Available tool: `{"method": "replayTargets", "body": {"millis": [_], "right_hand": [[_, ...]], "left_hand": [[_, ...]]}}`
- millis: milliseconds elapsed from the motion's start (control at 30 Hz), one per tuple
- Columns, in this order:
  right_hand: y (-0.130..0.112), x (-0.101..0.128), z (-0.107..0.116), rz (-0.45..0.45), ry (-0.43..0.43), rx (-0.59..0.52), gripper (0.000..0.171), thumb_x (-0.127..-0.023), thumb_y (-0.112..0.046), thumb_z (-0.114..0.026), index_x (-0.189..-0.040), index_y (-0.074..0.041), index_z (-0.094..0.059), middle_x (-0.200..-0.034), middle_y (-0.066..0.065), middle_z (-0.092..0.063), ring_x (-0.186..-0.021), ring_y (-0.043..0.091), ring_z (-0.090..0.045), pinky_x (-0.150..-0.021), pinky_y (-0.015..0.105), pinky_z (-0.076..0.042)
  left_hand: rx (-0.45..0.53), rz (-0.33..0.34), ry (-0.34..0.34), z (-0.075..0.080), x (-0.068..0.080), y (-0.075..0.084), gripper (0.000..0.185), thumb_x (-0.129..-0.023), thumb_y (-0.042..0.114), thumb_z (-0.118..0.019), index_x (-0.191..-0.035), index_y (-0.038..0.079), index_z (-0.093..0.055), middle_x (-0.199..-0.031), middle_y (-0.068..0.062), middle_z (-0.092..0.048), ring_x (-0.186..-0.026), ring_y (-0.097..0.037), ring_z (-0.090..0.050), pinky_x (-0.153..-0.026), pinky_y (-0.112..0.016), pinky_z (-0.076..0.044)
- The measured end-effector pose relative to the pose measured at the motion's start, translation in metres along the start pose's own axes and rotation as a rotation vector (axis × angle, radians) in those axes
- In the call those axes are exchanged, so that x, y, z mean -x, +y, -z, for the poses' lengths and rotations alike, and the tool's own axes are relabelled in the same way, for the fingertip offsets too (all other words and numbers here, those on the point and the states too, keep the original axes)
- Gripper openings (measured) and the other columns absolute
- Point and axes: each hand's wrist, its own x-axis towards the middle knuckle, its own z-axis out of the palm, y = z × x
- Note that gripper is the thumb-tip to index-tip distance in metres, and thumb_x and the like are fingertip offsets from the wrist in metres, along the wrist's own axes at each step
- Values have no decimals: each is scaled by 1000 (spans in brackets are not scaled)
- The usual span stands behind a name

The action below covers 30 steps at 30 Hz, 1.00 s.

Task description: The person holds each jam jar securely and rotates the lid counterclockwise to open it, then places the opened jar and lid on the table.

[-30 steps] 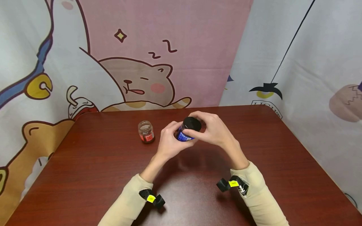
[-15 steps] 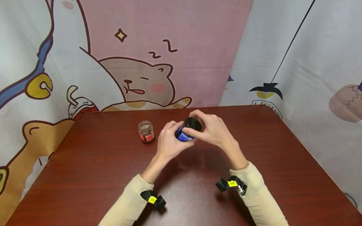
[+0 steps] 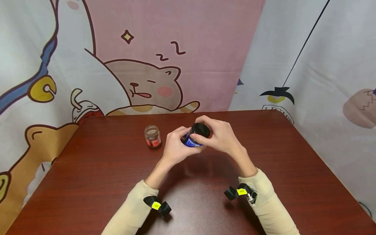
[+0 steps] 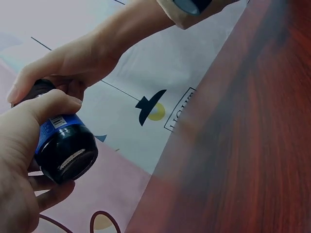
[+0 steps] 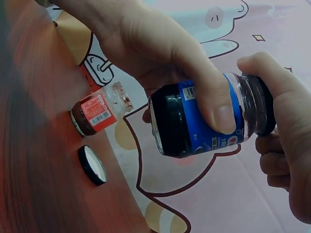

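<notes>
I see both bare hands, the left hand and right hand, coming out of long beige sleeves, each wrist carrying a black strap-on camera mount with a small yellow tag, print probably too tiny to read.

Since a second ago the right hand has shifted its fingers round the black lid, and the blue-labelled jar sits tucked slightly deeper into the left hand.
</notes>
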Motion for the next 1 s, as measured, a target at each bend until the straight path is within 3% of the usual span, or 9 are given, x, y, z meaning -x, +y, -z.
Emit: {"method": "replayTargets", "body": {"millis": [300,633,800,1000], "right_hand": [[-3,-1,6,49,-28,-50,34,-85,-44,-76,-112,-25,-66,-85,-15,-62,-67,5,-52,-57,29,-45],[-5,0,8,127,-57,-153,38,-88,-35,-76,-122,-21,-67,-107,-12,-65,-82,7,-56,-69,28,-47],[-6,-1,8,155,-91,-177,41,-94,-36,-70,-131,-19,-65,-100,-9,-57,-80,9,-50,-69,27,-43],[-8,-2,11,160,-137,-163,45,-96,-32,-67,-139,-19,-61,-97,-5,-50,-86,9,-48,-76,29,-43]], "left_hand": [[118,85,-138,7,-2,1,35,-67,27,-95,-92,18,-73,-82,9,-64,-69,-17,-61,-61,-27,-50],[326,190,-264,13,-3,2,36,-69,21,-93,-101,17,-76,-91,6,-73,-80,-16,-66,-69,-33,-54],[346,198,-274,17,-4,3,38,-71,18,-92,-106,16,-76,-95,5,-74,-83,-19,-66,-70,-34,-53],[282,163,-233,17,-5,2,38,-71,21,-93,-104,13,-76,-93,3,-73,-79,-19,-65,-66,-32,-51]]}}
